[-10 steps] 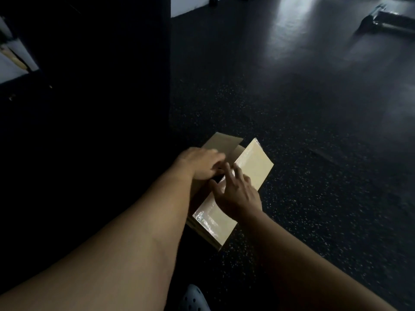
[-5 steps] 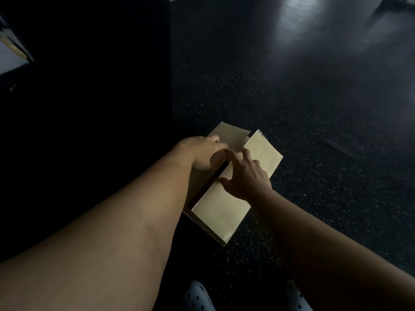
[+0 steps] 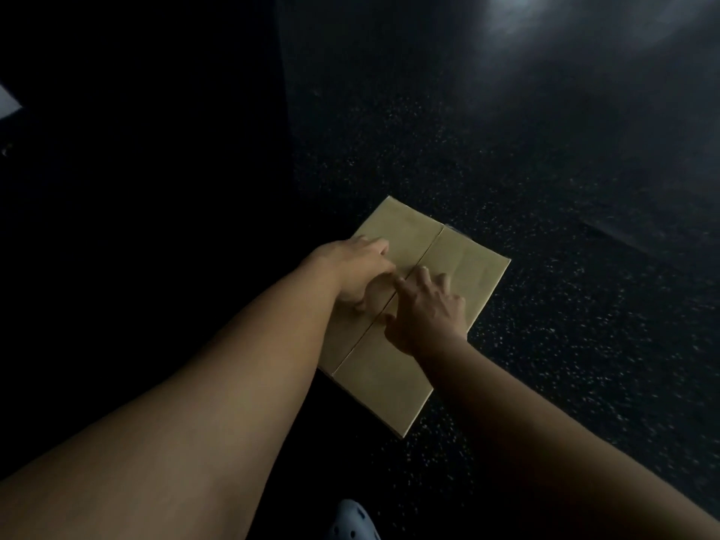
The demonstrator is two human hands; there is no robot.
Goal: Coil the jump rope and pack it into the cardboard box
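Observation:
A brown cardboard box (image 3: 405, 243) lies on the dark speckled floor, its two top flaps folded flat and meeting along a centre seam. My left hand (image 3: 360, 272) rests palm down on the left flap, fingers spread toward the seam. On the right flap, my right hand (image 3: 426, 305) presses down with its fingertips at the seam. Neither hand grips anything. The jump rope is not visible; the closed flaps hide the inside of the box.
Dark speckled rubber floor (image 3: 545, 267) surrounds the box to the right and behind. A black wall or panel (image 3: 156, 150) stands along the left. A pale perforated shoe (image 3: 352, 522) shows at the bottom edge.
The raised flaps have come down flat; the box top went from open to closed. Both hands moved from the gap between the flaps onto their tops.

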